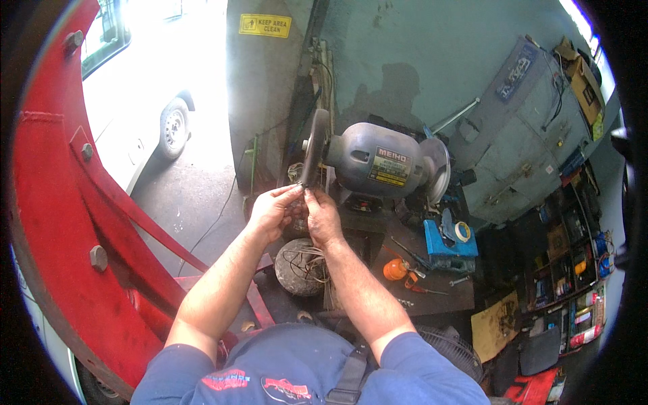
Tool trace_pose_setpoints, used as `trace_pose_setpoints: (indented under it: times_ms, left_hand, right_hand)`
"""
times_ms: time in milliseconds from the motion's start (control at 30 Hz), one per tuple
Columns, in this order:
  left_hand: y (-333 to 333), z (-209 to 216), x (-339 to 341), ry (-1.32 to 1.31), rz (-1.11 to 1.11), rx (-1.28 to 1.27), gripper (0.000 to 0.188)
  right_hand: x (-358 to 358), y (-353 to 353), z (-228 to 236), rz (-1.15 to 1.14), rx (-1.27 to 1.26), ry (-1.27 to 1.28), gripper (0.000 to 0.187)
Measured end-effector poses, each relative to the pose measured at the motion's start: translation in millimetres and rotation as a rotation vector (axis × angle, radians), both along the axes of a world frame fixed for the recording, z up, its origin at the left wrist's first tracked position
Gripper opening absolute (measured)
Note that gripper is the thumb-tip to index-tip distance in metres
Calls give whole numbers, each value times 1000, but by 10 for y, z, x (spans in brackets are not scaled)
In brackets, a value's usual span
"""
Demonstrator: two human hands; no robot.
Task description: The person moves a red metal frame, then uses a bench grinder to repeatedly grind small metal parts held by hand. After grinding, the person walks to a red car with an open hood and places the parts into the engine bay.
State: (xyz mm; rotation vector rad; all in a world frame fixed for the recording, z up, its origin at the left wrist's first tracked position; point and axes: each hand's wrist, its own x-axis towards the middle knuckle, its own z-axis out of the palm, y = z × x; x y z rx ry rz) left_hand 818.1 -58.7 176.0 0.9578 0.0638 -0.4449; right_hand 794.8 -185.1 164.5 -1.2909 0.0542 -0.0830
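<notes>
A grey bench grinder (378, 158) stands on the workbench in front of me. At its left end is a dark, thin wheel (316, 145), and at its right end a pale wheel (437, 172). My left hand (273, 210) and my right hand (323, 217) meet at the lower front edge of the dark wheel. Thumbs and fingers of both are pinched together around something small and dark, too hidden to name. Whether it touches the wheel, I cannot tell. Below the hands sits a round, grey, worn object (297, 270) with thin wires lying over it.
Right of the grinder, a blue case (451, 251) carries a tape roll (462, 231). Nearby lie an orange oil can (395, 270), a spanner (460, 281) and red-handled pliers (422, 288). A large red steel frame (67, 202) rises at left. Shelves (567, 270) of supplies stand right.
</notes>
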Motion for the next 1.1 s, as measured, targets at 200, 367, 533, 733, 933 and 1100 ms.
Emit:
trace_pose_setpoints:
  times_ms: [200, 367, 533, 733, 933, 1100]
  left_hand:
    - [0, 30, 30, -60, 30, 140, 25]
    - [-80, 43, 29, -167, 42, 241, 22]
    - [-161, 64, -54, -132, 75, 209, 26]
    - [-237, 35, -146, -178, 187, 211, 26]
    - [-254, -67, -142, -123, 223, 155, 27]
    - [-270, -58, -137, -165, 223, 146, 29]
  right_hand:
    - [27, 14, -122, 88, 407, 77, 18]
    - [6, 5, -229, 117, 544, 27, 18]
    - [-32, -89, -246, 66, 361, -54, 21]
    - [17, -174, -282, 36, 50, -87, 24]
    - [36, -188, -294, 15, -120, -129, 28]
    - [16, -178, -267, -70, -291, -216, 30]
